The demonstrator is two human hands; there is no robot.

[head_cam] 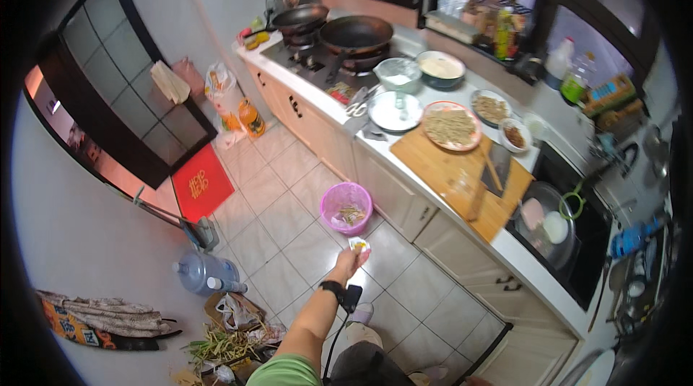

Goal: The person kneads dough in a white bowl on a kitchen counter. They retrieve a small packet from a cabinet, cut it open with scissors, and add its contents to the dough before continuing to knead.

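My left hand [353, 262] reaches forward over the tiled floor, its fingers closed on a small white-and-yellow packet [359, 244]. What the packet is cannot be made out clearly. Just beyond it stands a pink plastic bin [346, 228] with plant scraps [352, 215] and a pale wrapper inside. In this view the packet appears at the bin's near rim; whether they touch is unclear. A black strap with a small box [352, 298] and a cable sits at my left wrist. My right hand is out of view.
A wooden cutting board [460, 191] holding a cleaver [496, 169] and a plate of sliced food [450, 125] lies on the counter. Beyond are bowls and a wok [357, 33]; the sink [547, 223] is right. A water jug [204, 272] and green stalks [222, 344] are at left.
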